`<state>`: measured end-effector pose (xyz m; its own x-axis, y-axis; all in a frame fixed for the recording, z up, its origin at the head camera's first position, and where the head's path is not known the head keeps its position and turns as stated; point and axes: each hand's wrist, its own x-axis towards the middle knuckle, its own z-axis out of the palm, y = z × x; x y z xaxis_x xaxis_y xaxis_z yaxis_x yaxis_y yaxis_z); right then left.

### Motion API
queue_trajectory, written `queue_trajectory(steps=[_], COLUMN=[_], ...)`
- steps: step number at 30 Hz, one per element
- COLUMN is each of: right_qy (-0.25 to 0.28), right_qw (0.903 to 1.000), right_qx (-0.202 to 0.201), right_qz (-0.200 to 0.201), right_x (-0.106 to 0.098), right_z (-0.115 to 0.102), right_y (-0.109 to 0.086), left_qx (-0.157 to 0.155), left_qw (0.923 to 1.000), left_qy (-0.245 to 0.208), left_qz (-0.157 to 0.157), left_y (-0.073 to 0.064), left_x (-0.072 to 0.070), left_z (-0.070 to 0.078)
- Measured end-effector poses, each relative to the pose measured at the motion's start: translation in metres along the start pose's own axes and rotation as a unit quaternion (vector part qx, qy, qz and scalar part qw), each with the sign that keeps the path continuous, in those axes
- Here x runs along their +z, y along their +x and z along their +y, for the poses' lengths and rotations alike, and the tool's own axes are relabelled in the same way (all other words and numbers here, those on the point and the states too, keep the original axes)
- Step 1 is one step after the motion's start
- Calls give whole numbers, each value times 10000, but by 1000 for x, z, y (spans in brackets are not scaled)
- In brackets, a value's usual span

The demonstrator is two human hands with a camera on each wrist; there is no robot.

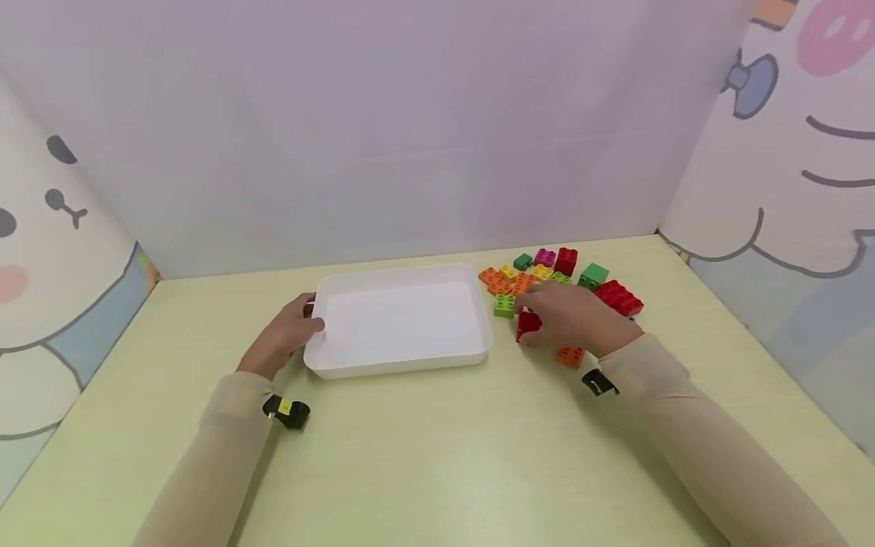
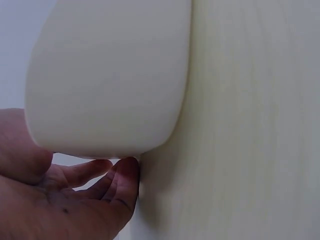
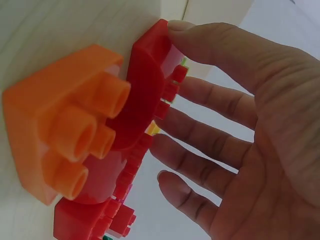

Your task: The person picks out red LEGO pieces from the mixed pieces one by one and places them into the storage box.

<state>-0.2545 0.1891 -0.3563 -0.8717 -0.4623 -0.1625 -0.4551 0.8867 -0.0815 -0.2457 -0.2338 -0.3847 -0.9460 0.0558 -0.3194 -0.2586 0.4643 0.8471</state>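
The white tray (image 1: 399,365) lies on the table, its left end held by my left hand (image 1: 283,334). The thumb hooks over the rim and the fingers are against the outer side; the left wrist view shows this hand (image 2: 85,200) at the tray's corner (image 2: 110,85). To the right of the tray, my right hand (image 1: 570,315) pinches a red toy building brick (image 1: 529,325) between thumb and fingers. In the right wrist view, the thumb touches the end of this curved red brick (image 3: 142,95), and the fingers of the hand (image 3: 240,125) reach behind its studs.
An orange brick (image 1: 570,356) lies beneath the right wrist. Several bricks are grouped beyond that hand, among them a lime green brick (image 1: 504,305), a dark green one (image 1: 593,276) and a large red one (image 1: 618,298). A pale wall (image 1: 410,137) closes off the table's back.
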Motion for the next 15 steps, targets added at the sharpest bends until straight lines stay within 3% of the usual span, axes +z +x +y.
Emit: queue_trajectory(steps=[10,15], right_qy=[57,-19], right_qw=[9997,9994], right_qx=[57,-293], right_qz=[-245,-164], right_x=[-2,-1], right_z=[-1,-4], right_y=[0,2], left_qx=[47,3], left_qw=[10000,10000], left_qy=[45,64], left_qz=[-38,12], left_y=[1,1], left_x=[1,0], left_z=[0,-1])
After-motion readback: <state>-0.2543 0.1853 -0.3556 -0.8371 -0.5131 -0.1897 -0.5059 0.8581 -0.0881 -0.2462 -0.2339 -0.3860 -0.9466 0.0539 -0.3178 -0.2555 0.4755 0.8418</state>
